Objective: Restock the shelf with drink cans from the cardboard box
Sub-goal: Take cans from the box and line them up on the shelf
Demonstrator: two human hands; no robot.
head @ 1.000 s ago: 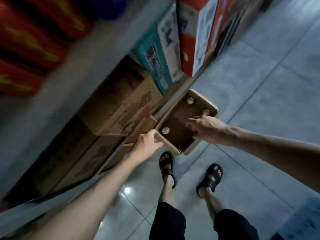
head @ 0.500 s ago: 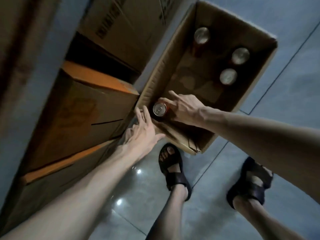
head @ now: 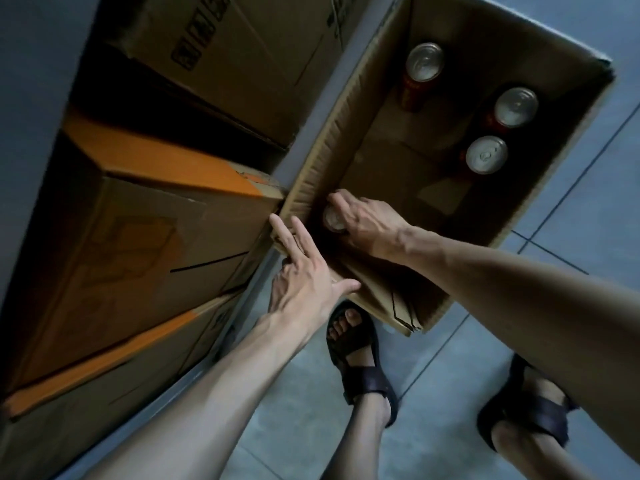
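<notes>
An open cardboard box point(head: 568, 161) stands on the tiled floor. Three red drink cans with silver tops stand at its far end: one point(head: 424, 62) at the back, two point(head: 516, 107) point(head: 486, 154) by the right wall. Inside the near left corner, my right hand point(head: 367, 220) curls its fingers over the top of a fourth can point(head: 331, 220), which it mostly hides. My left hand point(head: 304, 271) lies with straight fingers on the box's near left corner and flap.
Stacked brown cartons with orange bands point(head: 145, 216) fill the low shelf on the left, right against the box. My two sandalled feet point(head: 356, 348) point(head: 530, 410) stand on the grey tiles just below the box.
The view has dropped much closer to the box. My right hand has closed down over the near can's top, and my left hand has slid forward onto the box corner.
</notes>
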